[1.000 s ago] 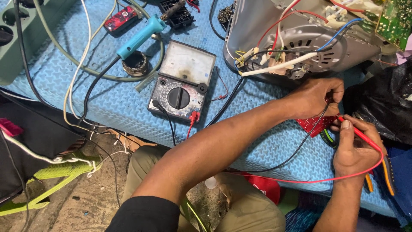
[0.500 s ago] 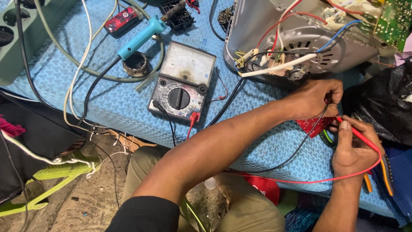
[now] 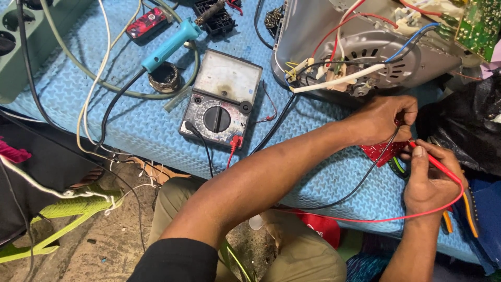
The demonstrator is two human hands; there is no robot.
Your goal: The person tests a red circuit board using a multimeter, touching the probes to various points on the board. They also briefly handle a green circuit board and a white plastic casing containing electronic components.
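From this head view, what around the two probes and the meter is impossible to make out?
- Red board: mostly covered by the left hand and right hand.
- Tip of the red probe: hidden by the fingers, so its contact point is unseen.
- Black probe lead: its end vanishes under the left hand.
- Multimeter: needle and scale too small to read.
- Green circuit board: cut off by the frame's right edge.

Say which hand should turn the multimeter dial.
Left, probably: the left hand, pinching a black lead, lies nearer the multimeter; the right hand pinches the red probe farther off.
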